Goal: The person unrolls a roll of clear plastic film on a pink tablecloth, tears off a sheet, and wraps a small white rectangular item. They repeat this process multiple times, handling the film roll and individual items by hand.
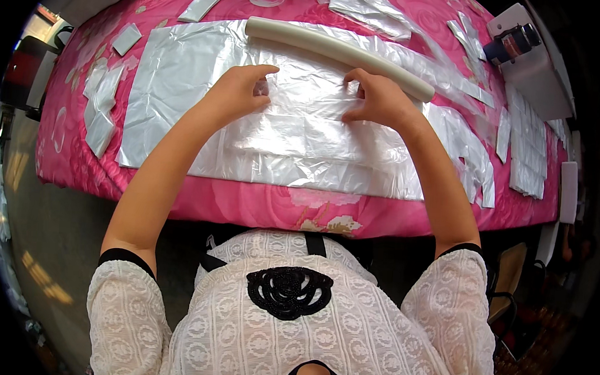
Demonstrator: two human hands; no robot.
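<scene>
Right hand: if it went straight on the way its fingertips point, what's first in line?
Probably the left hand, facing the right hand across a gap. The shiny plastic sheeting lies below; fingertip height is unclear, so they might brush that first.

Rm above film (302, 143) btwn hands (237, 94), roll (337, 57) blocks beyond.

Glare off the plastic (296, 136) whitens the middle of my view. Sun streaks the floor (45, 279) at left, while the far right sits dim. My fisheye lens bows the table (238, 203) edge and blackens the corners.
</scene>
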